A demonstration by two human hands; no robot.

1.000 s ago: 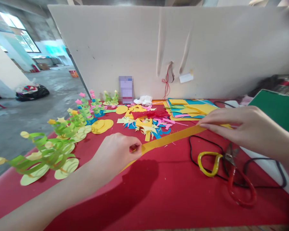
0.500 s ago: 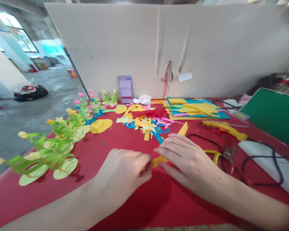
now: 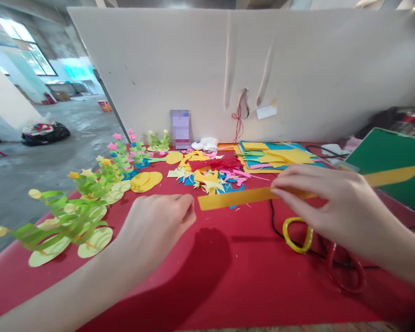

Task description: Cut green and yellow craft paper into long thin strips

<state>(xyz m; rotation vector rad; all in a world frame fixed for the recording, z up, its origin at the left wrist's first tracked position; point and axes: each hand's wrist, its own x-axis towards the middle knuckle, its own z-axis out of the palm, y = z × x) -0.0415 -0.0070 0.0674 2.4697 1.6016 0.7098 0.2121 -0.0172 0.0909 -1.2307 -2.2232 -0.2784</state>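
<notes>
A long yellow paper strip (image 3: 235, 198) is pinched between the thumb and fingers of my right hand (image 3: 327, 196). It is held above the table, one end pointing left and the other sticking out past the hand toward the green board. My left hand (image 3: 159, 219) is closed beside the strip's left end, with a small gap between them. Its curled fingers hide whatever they may hold. Below my right hand lie scissors with a yellow handle loop (image 3: 286, 233) and a red handle loop (image 3: 353, 290); their blades are hidden.
Green curled paper plants (image 3: 62, 226) on pale round bases line the left side of the red table (image 3: 207, 295). Paper scraps (image 3: 210, 177) lie mid-table, with stacked coloured sheets (image 3: 280, 157) behind. A phone (image 3: 180, 129) leans against the white panel (image 3: 159, 60). The green board (image 3: 394, 166) stands at right.
My hands have moved apart. My right hand has gone right and up, carrying the yellow strip, which now stretches out in full view. My left hand has shifted left and slightly up.
</notes>
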